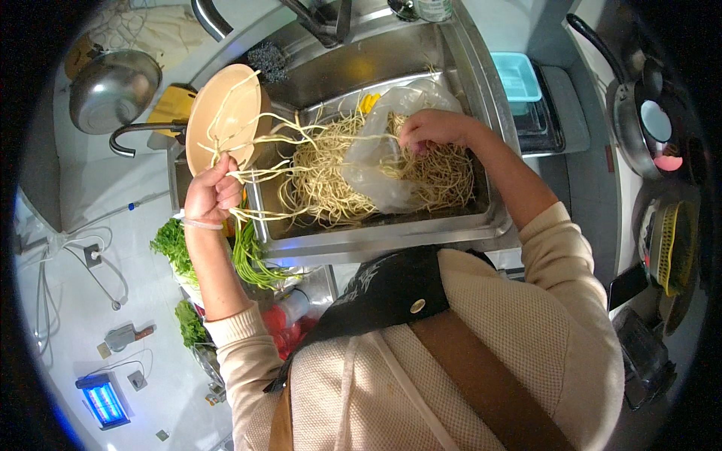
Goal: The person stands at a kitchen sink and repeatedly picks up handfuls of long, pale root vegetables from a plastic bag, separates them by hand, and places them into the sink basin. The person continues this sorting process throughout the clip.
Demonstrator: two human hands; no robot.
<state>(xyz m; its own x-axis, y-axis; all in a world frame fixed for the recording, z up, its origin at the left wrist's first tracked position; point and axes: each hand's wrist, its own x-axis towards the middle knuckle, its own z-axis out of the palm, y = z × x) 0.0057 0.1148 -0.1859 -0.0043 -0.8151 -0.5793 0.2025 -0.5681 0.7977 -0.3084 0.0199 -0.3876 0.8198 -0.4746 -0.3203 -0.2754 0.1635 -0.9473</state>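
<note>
My left hand (210, 194) is closed around a few long pale roots (271, 138), raised beside a beige plastic basin (197, 121). The strands stretch right over a stainless steel sink (372, 59). A large tangle of pale roots (333, 180) fills the basin of that sink. Across the tangle lies a translucent plastic bag (372, 169), with darker, browner roots (451, 180) to its right. My right hand (437, 128) is down at these, fingers curled, and one long strand runs to its fingertips. Part of those fingers is hidden. Something yellow (369, 103) shows behind the bag.
A faucet (321, 25) and a scouring pad (268, 61) are at the sink's back. Leafy greens (175, 245) and green stems (248, 253) lie left of my body. A metal bowl (115, 90) is far left; a frying pan (632, 132) and blue tray (516, 76) are right.
</note>
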